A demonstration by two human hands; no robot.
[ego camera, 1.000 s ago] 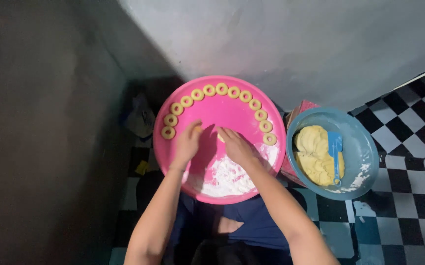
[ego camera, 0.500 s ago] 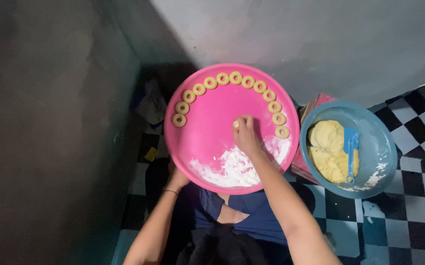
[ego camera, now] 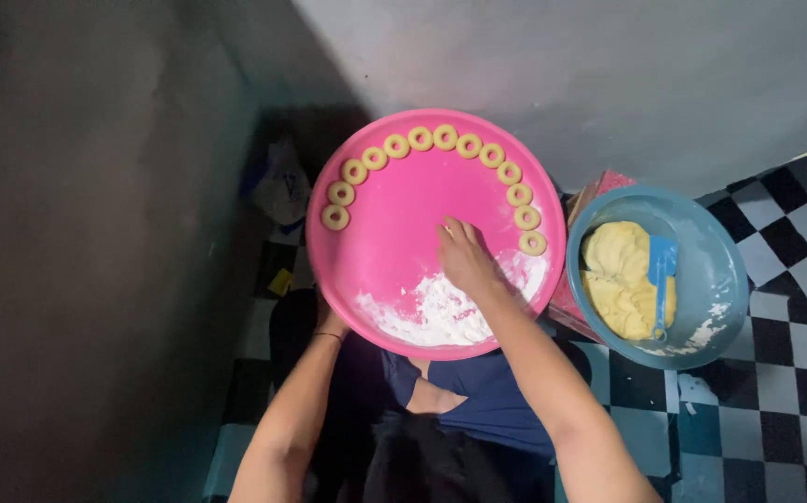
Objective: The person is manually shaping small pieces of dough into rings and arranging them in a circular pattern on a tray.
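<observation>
Eleven small dough rings (ego camera: 422, 140) are laid along the far rim of the round pink plastic tray (ego camera: 394, 233); the near rim holds only flour. The right hand (ego camera: 464, 256) is pressed flat, empty, mid-tray; the left hand (ego camera: 329, 321), mostly hidden, supports the tray's near edge.

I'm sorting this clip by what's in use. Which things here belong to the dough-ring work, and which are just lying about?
In use:
- pink tray, left hand at its near edge
- dough rings along its far rim
- white flour by the right hand
- blue bowl with yellow dough and blue scraper

Lying about:
- crumpled bag
- small yellow object on the floor
</observation>
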